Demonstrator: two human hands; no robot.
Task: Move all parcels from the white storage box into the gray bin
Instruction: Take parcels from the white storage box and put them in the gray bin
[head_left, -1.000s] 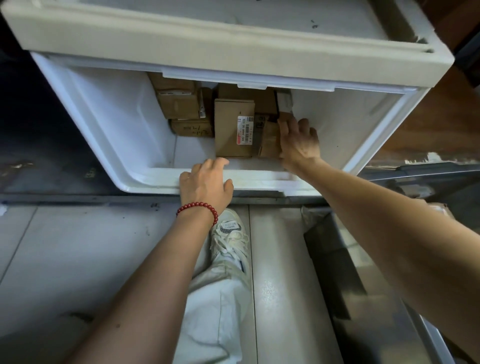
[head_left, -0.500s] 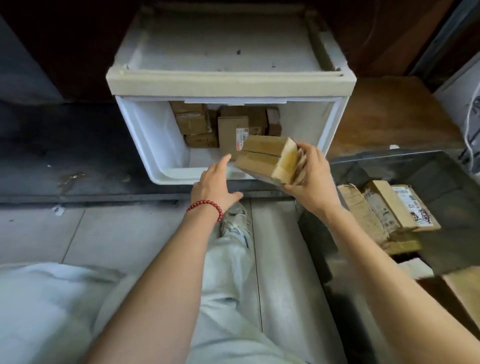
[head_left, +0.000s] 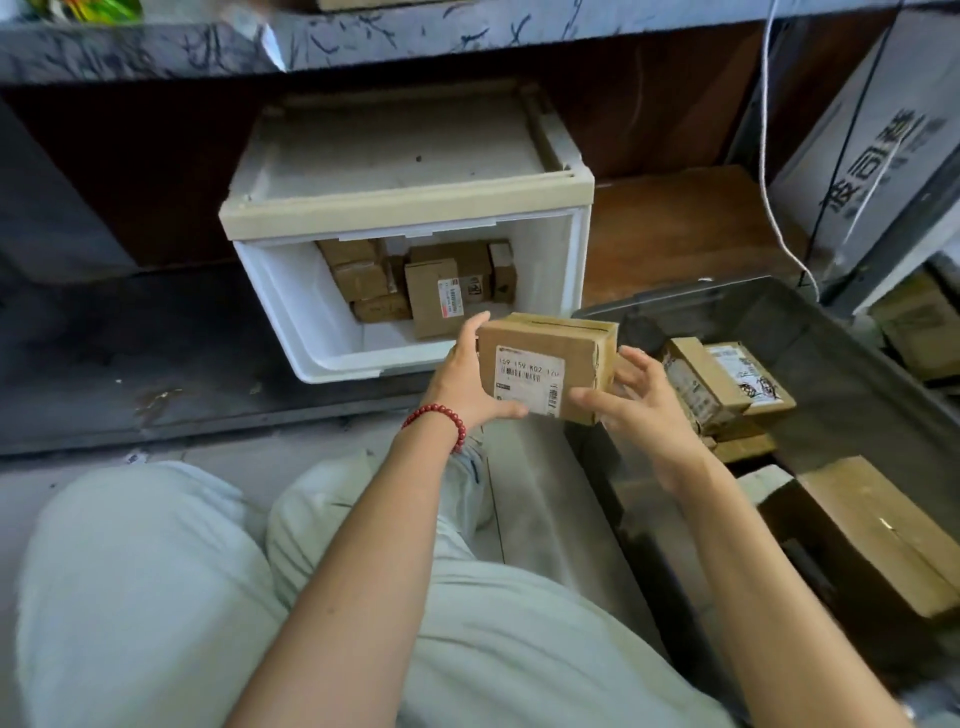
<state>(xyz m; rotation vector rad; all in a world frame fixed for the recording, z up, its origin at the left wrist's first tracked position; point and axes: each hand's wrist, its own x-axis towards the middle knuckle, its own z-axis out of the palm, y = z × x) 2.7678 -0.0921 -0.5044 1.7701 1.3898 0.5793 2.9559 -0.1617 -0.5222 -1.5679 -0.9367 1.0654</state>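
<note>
Now | parcel (head_left: 545, 369) was held just in front of white storage box (head_left: 291, 312), likely going to gray bin (head_left: 857, 364) right of it | left hand (head_left: 465, 376) and right hand (head_left: 636, 397) fingers clamped on its ends so it would not drop

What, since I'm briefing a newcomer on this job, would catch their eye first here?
Dead centre, a labelled parcel is held up between the left grip and the right grip. Behind it, the white storage box opens toward the camera, with several brown parcels stacked at its back. At right, the gray bin holds a few cardboard boxes.
</note>
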